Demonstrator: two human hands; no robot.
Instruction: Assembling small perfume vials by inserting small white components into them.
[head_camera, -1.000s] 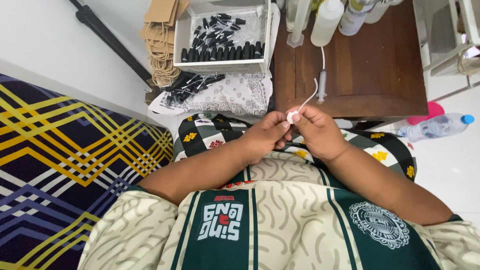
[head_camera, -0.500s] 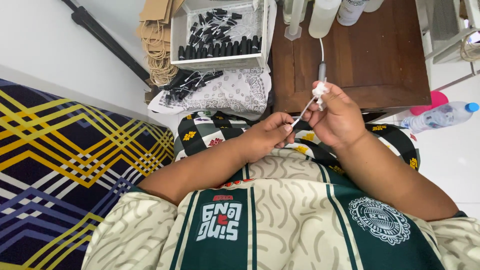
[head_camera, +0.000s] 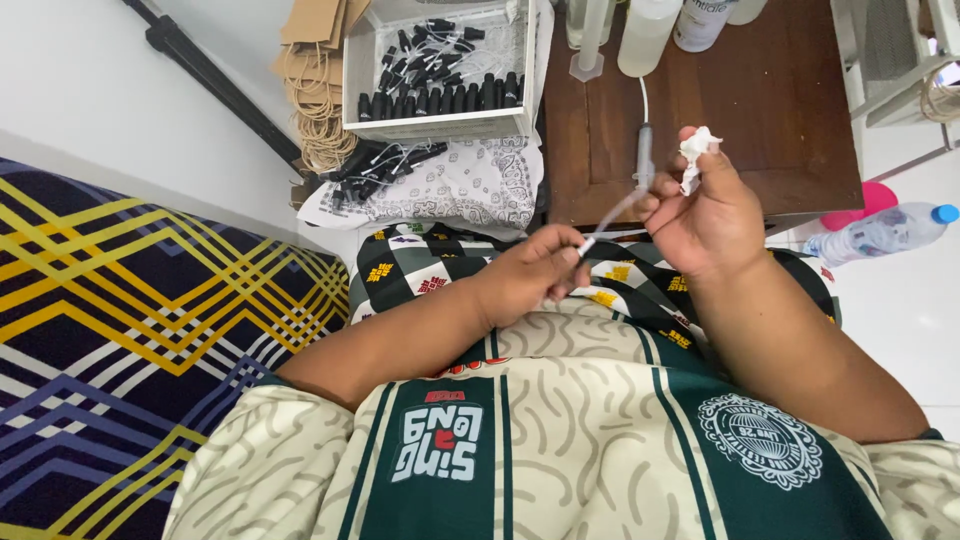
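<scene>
Looking down from the head cam, the person is sitting with both hands up over their lap, just in front of a dark wooden desk (head_camera: 760, 120). The left hand (head_camera: 530, 280) is pinching the near end of a thin clear tube (head_camera: 612, 215) between thumb and fingertips, so that grip is closed tight on the tube's tip. The right hand (head_camera: 705, 215) is sitting higher and closer to the desk, fingers curled in, holding a small crumpled white wad (head_camera: 694, 152) up at its fingertips, and it is also clamping the tube where it meets a grey inline piece (head_camera: 645, 155). From there a white line is running up across the desk toward the clear bottles (head_camera: 650, 35) at the far edge.

Left of the desk, a white tray (head_camera: 440, 122) is holding rows of small black caps (head_camera: 440, 95), more black bits are lying on a patterned cloth (head_camera: 470, 185) below it, and brown paper bags (head_camera: 320, 60) are leaning at the wall. A plastic water bottle (head_camera: 880, 232) is lying on the floor at right, and a striped blue-and-yellow blanket (head_camera: 130, 330) is covering the left side.
</scene>
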